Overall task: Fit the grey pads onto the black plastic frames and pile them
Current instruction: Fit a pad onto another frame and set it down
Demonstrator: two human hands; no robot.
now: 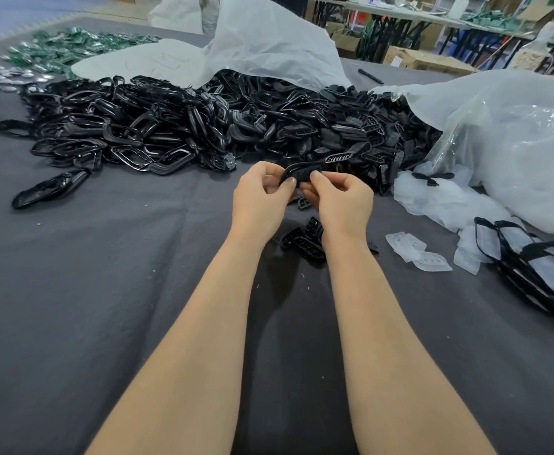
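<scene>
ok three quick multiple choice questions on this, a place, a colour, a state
1. Where is the stack of padded frames? A far left B inside a bag C right edge
2. What colour is the heap at the far left? A red B green C yellow
3. What are the left hand and right hand doing? A both pinching one black piece B lying flat C waving
1 C, it lies at the right edge; 2 B, plainly green; 3 A, both thumbs press it

black frame (301, 169): held aloft | black frames (170, 126): heaped behind | pale pads (416, 254): loose, right
</scene>
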